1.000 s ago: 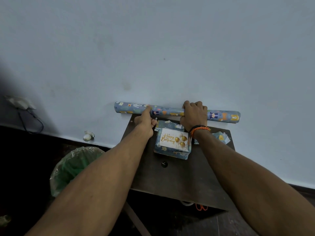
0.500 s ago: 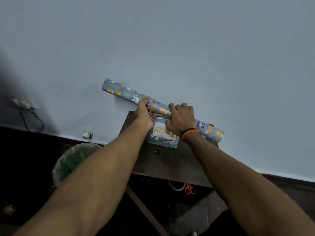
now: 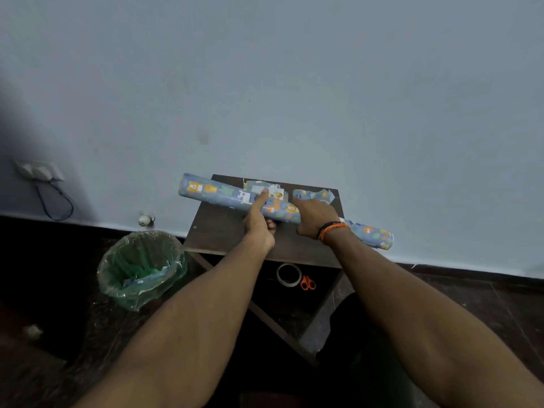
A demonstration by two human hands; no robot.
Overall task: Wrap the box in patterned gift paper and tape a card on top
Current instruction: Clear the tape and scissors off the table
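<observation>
Paper scraps (image 3: 313, 194) lie behind the roll (image 3: 223, 197); bin (image 3: 141, 267) beside table (image 3: 217, 231).

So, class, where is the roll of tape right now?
In the head view, the tape roll lies on the floor under the small table's near edge, just left of the orange-handled scissors.

Both arms reach forward. The left hand (image 3: 259, 228) grips with its thumb raised (fingers curled under). The right hand (image 3: 315, 216) grips, knuckles up
</observation>
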